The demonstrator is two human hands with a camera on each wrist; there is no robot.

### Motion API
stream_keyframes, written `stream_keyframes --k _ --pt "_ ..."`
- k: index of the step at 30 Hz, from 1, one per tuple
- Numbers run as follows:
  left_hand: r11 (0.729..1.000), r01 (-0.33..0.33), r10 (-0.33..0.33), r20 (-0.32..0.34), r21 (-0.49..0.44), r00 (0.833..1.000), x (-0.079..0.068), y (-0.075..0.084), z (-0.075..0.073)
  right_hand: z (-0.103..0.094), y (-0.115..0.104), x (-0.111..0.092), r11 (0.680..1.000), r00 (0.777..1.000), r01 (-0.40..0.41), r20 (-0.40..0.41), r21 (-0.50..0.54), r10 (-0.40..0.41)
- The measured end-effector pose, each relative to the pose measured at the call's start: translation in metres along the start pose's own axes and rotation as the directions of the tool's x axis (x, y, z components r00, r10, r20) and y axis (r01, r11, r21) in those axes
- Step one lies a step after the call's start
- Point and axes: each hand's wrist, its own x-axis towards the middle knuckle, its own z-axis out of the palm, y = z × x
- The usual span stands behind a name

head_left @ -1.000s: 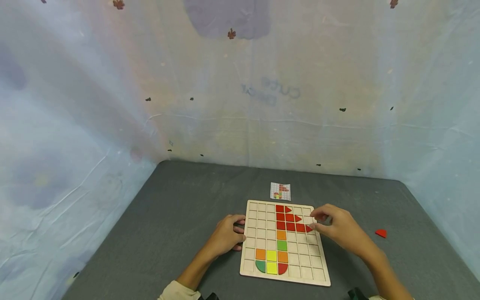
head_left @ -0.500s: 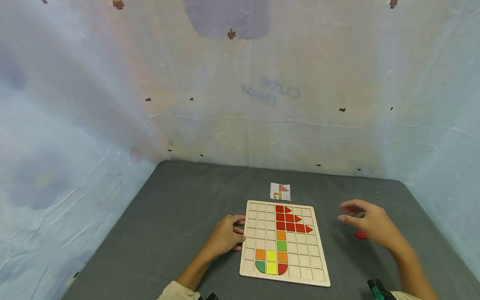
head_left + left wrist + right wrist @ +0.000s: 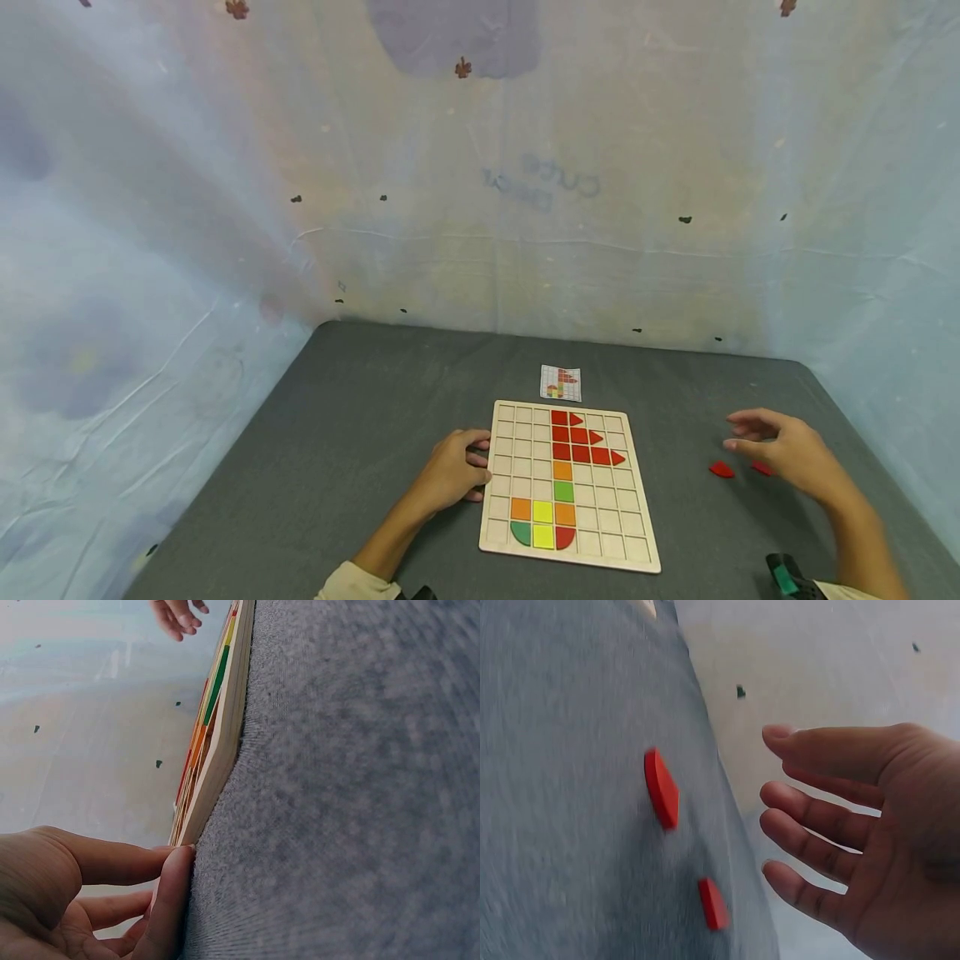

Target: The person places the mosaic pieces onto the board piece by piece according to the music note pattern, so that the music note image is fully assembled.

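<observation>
A pale wooden grid board (image 3: 609,521) lies on the dark table, bearing red, orange, green and yellow tiles. My left hand (image 3: 453,472) is at its left edge; in the left wrist view, thumb and forefinger pinch the board's rim (image 3: 217,761). Red squares and a red triangle (image 3: 617,457) form the lowest of three red rows. Right of the board, my right hand (image 3: 783,450) hovers with relaxed, parted fingers and holds nothing. Under and beside it lie two loose red tiles, a curved-edged one (image 3: 661,789) and another (image 3: 713,904) partly covered by the hand in the head view.
A small printed card (image 3: 561,383) with a coloured grid pattern lies behind the board. The dark grey tabletop (image 3: 390,392) meets a hanging patterned sheet (image 3: 450,275) at its back and sides.
My right hand has left the red triangle on the board and moved right, over the loose red tiles. One of these tiles has come into sight. My left hand stays put.
</observation>
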Motion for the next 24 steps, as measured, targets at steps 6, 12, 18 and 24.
stream_keyframes --k 6,12,18,24 --pt "1.0 0.0 0.0 0.005 -0.013 1.0 -0.001 0.0 -0.001 -0.006 0.02 -0.001 0.999 0.998 -0.034 0.047 0.021 0.033" --pt "1.0 -0.004 0.004 0.005 -0.01 1.0 -0.002 0.001 -0.001 -0.009 0.033 0.0 0.999 0.997 -0.036 0.06 -0.027 0.037" --pt "1.0 -0.003 0.003 0.008 -0.008 1.0 -0.002 0.001 -0.001 -0.009 0.042 0.0 0.999 0.997 -0.025 0.073 -0.034 0.027" --pt "1.0 0.0 0.001 0.01 -0.012 1.0 -0.002 0.0 -0.001 -0.01 0.047 -0.002 0.998 0.99 -0.056 0.129 0.004 0.055"
